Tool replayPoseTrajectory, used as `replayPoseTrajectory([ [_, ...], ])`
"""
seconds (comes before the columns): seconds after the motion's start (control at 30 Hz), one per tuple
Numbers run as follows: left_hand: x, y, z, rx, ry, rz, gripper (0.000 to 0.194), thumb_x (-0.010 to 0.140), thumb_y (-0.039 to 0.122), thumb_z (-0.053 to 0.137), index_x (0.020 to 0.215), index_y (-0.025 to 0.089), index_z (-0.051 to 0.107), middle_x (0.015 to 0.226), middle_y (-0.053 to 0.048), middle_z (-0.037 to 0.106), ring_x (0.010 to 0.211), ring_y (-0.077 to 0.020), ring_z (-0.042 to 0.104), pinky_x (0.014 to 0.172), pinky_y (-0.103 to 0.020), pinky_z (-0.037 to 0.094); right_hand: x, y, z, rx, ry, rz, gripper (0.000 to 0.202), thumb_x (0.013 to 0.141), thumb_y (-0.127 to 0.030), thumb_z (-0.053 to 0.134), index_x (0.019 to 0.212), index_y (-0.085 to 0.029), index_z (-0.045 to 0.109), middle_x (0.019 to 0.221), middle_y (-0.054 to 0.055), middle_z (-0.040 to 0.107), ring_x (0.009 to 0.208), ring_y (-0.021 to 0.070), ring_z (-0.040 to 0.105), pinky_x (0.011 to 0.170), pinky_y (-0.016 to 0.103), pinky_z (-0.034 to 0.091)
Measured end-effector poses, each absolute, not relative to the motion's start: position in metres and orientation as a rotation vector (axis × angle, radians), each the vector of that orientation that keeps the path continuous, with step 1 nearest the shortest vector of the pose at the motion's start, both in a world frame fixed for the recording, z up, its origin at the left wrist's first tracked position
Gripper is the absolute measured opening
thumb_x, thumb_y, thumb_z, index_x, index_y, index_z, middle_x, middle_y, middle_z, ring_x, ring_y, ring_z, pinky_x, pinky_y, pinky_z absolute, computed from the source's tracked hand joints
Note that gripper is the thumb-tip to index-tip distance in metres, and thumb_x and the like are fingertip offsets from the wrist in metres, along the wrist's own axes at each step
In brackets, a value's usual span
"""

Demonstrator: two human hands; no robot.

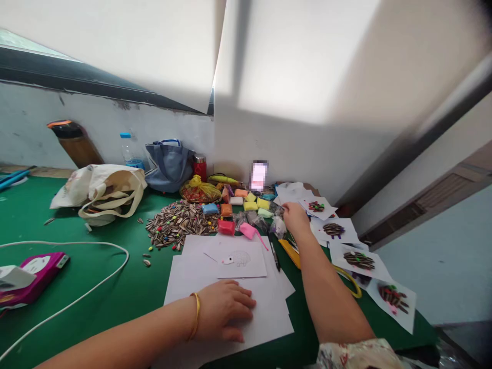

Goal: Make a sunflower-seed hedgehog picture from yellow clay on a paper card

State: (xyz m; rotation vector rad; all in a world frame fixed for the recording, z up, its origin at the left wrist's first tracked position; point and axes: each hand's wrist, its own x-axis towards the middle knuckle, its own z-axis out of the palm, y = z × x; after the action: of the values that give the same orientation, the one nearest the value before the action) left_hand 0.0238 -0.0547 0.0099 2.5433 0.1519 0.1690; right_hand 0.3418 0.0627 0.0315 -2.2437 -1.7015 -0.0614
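My left hand [226,309] lies flat with its fingers stretched out on white paper sheets [269,312]. Just beyond it is a smaller white card [255,266] with an outline drawing of a hedgehog [239,258], its eye and nose coloured. My right hand [295,219] reaches to the back right, fingers curled together at the edge of a bag of clay packets [278,227] and some white papers [294,193]. What its fingertips hold is hidden. A black pen [275,255] and a yellow-handled tool [289,253] lie left of my right forearm.
Sunflower seeds [180,223] are heaped behind the sheets, beside coloured clay packets [226,227]. Cards with seed hedgehogs [359,260] line the right edge. A cloth bag [115,189], a blue bag [168,166], a phone [259,176] and a white cable [96,289] are around.
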Motion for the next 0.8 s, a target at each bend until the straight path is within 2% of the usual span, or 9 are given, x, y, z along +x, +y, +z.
replayPoseTrajectory([
  [0.1, 0.036, -0.047, 0.011, 2.558, 0.24, 0.198, 0.03, 0.084, 0.04, 0.061, 0.109, 0.025, 0.069, 0.108, -0.005, 0.073, 0.1, -0.0236, 0.067, 0.086, -0.033, 0.05, 0.368, 0.072, 0.038, -2.308, -1.665, -0.043, 0.04, 0.093, -0.019, 0.034, 0.122, -0.017, 0.062, 0.125, 0.012, 0.062, 0.113, 0.0235, 0.056, 0.091, 0.03, 0.041],
  [0.2, 0.045, -0.041, 0.012, 2.609, 0.376, 0.184, 0.024, 0.085, 0.036, 0.06, 0.103, 0.026, 0.071, 0.095, -0.003, 0.075, 0.084, -0.021, 0.069, 0.072, -0.03, 0.051, 0.383, 0.084, 0.037, -2.387, -1.7, 0.053, 0.036, 0.089, -0.026, 0.046, 0.118, -0.021, 0.067, 0.121, 0.01, 0.066, 0.109, 0.0242, 0.059, 0.089, 0.03, 0.044],
  [0.3, 0.049, -0.038, 0.01, 2.628, 0.433, 0.21, 0.022, 0.086, 0.034, 0.058, 0.101, 0.026, 0.072, 0.09, -0.002, 0.075, 0.08, -0.0196, 0.069, 0.07, -0.028, 0.049, 0.388, 0.098, 0.029, -2.469, -1.749, 0.176, 0.034, 0.076, -0.037, 0.066, 0.106, -0.023, 0.073, 0.109, 0.01, 0.071, 0.102, 0.0261, 0.063, 0.083, 0.031, 0.046],
  [0.37, 0.05, -0.037, 0.005, 2.617, 0.442, 0.249, 0.022, 0.086, 0.033, 0.057, 0.1, 0.026, 0.073, 0.088, -0.002, 0.074, 0.079, -0.0187, 0.068, 0.069, -0.027, 0.049, 0.388, 0.104, 0.023, -2.507, -1.757, 0.236, 0.034, 0.065, -0.037, 0.075, 0.097, -0.024, 0.075, 0.101, 0.01, 0.073, 0.096, 0.0276, 0.065, 0.08, 0.033, 0.047],
  [0.43, 0.049, -0.036, 0.0, 2.599, 0.44, 0.288, 0.022, 0.087, 0.033, 0.057, 0.1, 0.026, 0.073, 0.088, -0.002, 0.074, 0.078, -0.0176, 0.068, 0.069, -0.025, 0.048, 0.386, 0.107, 0.019, -2.515, -1.744, 0.259, 0.032, 0.061, -0.033, 0.077, 0.092, -0.024, 0.076, 0.099, 0.01, 0.073, 0.093, 0.0295, 0.065, 0.078, 0.036, 0.047],
  [0.57, 0.046, -0.036, -0.007, 2.57, 0.425, 0.327, 0.022, 0.088, 0.032, 0.055, 0.101, 0.026, 0.072, 0.089, -0.002, 0.074, 0.079, -0.0168, 0.068, 0.07, -0.025, 0.049, 0.38, 0.102, 0.022, -2.419, -1.703, 0.186, 0.022, 0.069, -0.031, 0.071, 0.09, -0.023, 0.074, 0.103, 0.012, 0.07, 0.098, 0.031, 0.063, 0.08, 0.039, 0.046],
  [0.7, 0.043, -0.036, -0.007, 2.53, 0.372, 0.393, 0.022, 0.089, 0.032, 0.054, 0.1, 0.025, 0.072, 0.09, -0.003, 0.074, 0.081, -0.0172, 0.068, 0.073, -0.026, 0.05, 0.362, 0.085, 0.033, -2.194, -1.673, 0.075, 0.026, 0.086, -0.032, 0.052, 0.105, -0.02, 0.064, 0.106, 0.01, 0.067, 0.098, 0.0246, 0.061, 0.08, 0.034, 0.046],
  [0.8, 0.041, -0.035, -0.002, 2.431, 0.419, 0.561, 0.022, 0.09, 0.03, 0.052, 0.097, 0.022, 0.071, 0.094, -0.006, 0.073, 0.086, -0.0175, 0.067, 0.078, -0.027, 0.051, 0.329, 0.061, 0.034, -2.001, -1.708, 0.079, 0.027, 0.09, -0.033, 0.044, 0.11, -0.022, 0.057, 0.105, 0.006, 0.065, 0.091, 0.0188, 0.061, 0.077, 0.029, 0.048],
])
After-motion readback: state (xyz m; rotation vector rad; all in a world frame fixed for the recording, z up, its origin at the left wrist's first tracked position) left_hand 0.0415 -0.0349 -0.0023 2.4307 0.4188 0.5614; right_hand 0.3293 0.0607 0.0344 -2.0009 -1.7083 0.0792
